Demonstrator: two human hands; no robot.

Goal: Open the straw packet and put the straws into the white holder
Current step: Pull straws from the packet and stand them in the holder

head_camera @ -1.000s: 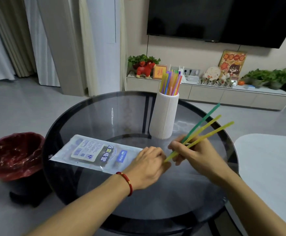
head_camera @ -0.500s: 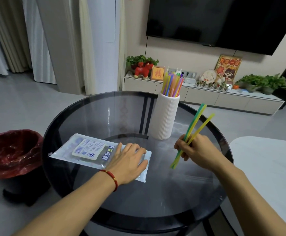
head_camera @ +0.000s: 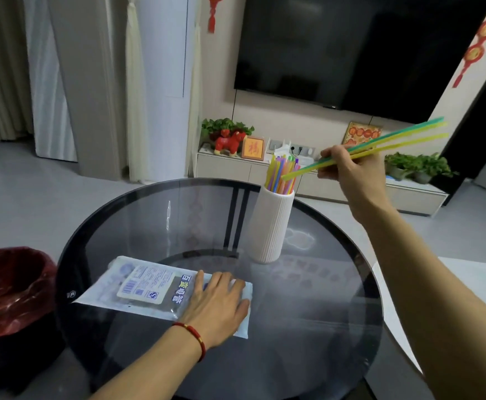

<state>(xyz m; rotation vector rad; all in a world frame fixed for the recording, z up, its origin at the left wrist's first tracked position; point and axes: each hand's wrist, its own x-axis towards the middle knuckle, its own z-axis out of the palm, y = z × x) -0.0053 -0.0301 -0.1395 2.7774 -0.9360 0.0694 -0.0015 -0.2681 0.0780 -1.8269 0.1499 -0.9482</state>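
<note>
Though pinched together, green-yellow straws (head_camera: 380,145).

Soft, even indoor light, rather dim, with no hard shadows. The glass table (head_camera: 337,313) carries pale glare streaks near its middle and right. The dark TV screen (head_camera: 351,47) reflects faintly. Straight lines bow toward the frame edges, and the lower corners look slightly soft.

Three straws (head_camera: 386,147), one green and two yellow, are gripped by the right hand (head_camera: 351,168) above the white holder (head_camera: 272,226), where coloured straws (head_camera: 283,176) stand. The straw packet (head_camera: 149,287) is pressed flat on the glass table (head_camera: 308,327) by the left hand (head_camera: 215,307).
</note>
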